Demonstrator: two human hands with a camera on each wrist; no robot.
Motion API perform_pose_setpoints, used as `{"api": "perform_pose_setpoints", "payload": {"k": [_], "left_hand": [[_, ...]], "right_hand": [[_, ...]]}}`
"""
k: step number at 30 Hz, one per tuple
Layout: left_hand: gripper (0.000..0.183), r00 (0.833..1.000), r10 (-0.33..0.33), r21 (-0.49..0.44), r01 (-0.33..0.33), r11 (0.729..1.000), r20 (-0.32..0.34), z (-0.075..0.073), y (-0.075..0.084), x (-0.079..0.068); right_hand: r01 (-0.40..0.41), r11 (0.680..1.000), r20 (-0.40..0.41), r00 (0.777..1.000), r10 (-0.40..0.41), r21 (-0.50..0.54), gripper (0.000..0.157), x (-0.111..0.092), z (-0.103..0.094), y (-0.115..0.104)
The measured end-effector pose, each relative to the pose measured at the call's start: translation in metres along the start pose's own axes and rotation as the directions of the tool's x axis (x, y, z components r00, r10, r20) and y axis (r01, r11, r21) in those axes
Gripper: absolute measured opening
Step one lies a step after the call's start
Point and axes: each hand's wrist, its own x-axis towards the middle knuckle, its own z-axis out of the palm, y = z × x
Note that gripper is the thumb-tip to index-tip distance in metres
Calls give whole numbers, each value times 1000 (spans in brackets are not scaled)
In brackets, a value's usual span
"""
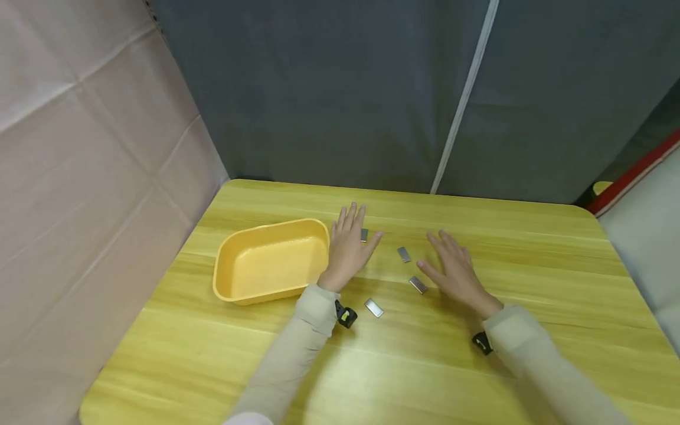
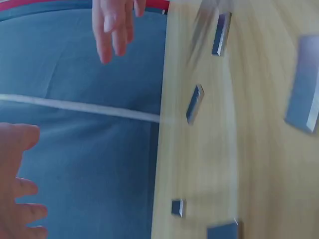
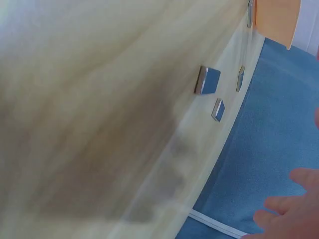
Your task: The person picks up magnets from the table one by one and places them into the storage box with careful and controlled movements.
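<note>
My left hand [image 1: 346, 251] hovers over the table beside the right end of a yellow plastic tub [image 1: 271, 265], its fingers spread and holding nothing. One small silver rectangular piece [image 1: 364, 235] shows between its thumb and forefinger. Farther right, my right hand [image 1: 458, 273] is also spread and holds nothing. Near its thumb lies a second silver piece [image 1: 418, 284], with a third silver piece [image 1: 404, 254] just beyond. Closer to the person is another silver piece [image 1: 374, 307]. The left wrist view shows a larger-looking silver piece [image 2: 304, 84] at its right edge. Their exact kind cannot be told.
The wooden-topped table [image 1: 212, 354] has rounded corners. A dark grey curtain [image 1: 329, 100] hangs behind its far edge, and a pale fabric wall [image 1: 95, 177] stands at the left. A red-edged white panel [image 1: 648, 200] is at the right.
</note>
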Motion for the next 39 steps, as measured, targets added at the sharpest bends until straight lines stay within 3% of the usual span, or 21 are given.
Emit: {"api": "perform_pose_setpoints", "payload": {"k": [5, 15, 26, 32, 39], "left_hand": [[62, 995, -1, -33, -2, 999, -100, -10, -23, -17], [56, 978, -34, -65, 21, 998, -208, -29, -56, -48], [53, 968, -75, -54, 64, 997, -240, -46, -78, -71], [53, 967, -82, -35, 76, 997, -242, -50, -90, -82], [51, 940, -129, -17, 131, 991, -317, -67, -112, -101]], "right_hand": [[26, 998, -18, 1000, -25, 52, 63, -7, 12, -5], [-24, 989, -1, 1000, 25, 143, 62, -17, 22, -13], [-47, 981, 75, 997, 33, 189, 62, -19, 27, -20], [-32, 979, 75, 997, 17, 203, 61, -21, 32, -22], [26, 967, 85, 995, -49, 252, 56, -21, 41, -25]]}}
